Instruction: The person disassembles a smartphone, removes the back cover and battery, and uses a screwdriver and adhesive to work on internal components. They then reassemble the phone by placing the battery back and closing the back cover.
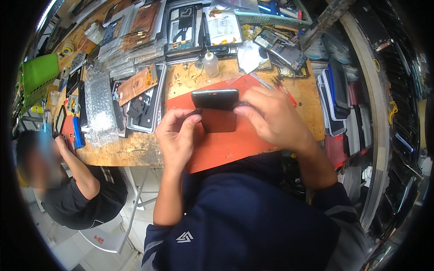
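Head view. Phone [215,98]: one, dark, tipped up on edge over a red mat [257,135] on the wooden surface [126,156], between the hands. Left hand [176,131]: grip pinched nearly closed on a dark piece [198,111] at the phone's left; right hand [273,117]: likewise at its right. Whether these pieces belong to the phone: cannot tell. Bottle [210,64]: one, beyond the phone. Bubble wrap [98,104]: left.
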`<state>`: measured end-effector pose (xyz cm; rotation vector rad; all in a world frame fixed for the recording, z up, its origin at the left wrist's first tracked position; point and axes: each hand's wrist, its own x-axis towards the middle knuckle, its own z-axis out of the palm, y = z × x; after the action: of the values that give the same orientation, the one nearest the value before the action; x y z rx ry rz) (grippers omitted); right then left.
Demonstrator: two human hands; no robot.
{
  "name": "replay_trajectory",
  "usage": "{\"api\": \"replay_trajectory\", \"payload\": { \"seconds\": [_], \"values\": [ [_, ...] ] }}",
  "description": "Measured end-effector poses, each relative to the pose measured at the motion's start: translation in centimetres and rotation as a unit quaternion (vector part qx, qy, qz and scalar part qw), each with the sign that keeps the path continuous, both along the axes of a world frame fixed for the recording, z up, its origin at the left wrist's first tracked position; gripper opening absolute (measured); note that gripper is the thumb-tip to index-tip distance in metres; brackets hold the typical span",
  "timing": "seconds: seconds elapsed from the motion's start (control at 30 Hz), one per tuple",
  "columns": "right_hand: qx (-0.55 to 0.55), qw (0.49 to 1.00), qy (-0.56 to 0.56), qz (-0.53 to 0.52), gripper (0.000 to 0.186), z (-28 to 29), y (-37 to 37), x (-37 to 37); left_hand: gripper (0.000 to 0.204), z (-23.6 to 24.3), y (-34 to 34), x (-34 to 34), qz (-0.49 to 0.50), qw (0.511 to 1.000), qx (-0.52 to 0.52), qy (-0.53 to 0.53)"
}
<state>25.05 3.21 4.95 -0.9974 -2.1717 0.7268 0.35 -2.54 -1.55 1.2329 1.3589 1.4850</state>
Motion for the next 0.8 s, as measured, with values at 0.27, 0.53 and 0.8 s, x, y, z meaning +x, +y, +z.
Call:
{"api": "replay_trajectory", "payload": {
  "seconds": [0.27, 0.53, 0.8],
  "values": [
    [0.022, 1.000, -0.015, 0.008, 0.010, -1.0, -0.6, 0.5, 0.008, 0.2, -0.7, -0.3, -0.003, 1.000, 0.007, 0.025],
    [-0.030, 0.999, 0.033, -0.005, 0.010, -2.7, -1.3, 0.3, 0.011, 0.6, -0.2, -0.8, 0.001, 0.990, 0.004, 0.137],
    [0.015, 0.999, -0.013, 0.047, 0.015, -1.5, 0.8, 0.3, 0.012, -2.8, -2.0, 0.7, 0.014, 1.000, 0.014, 0.014]
  ]
}}
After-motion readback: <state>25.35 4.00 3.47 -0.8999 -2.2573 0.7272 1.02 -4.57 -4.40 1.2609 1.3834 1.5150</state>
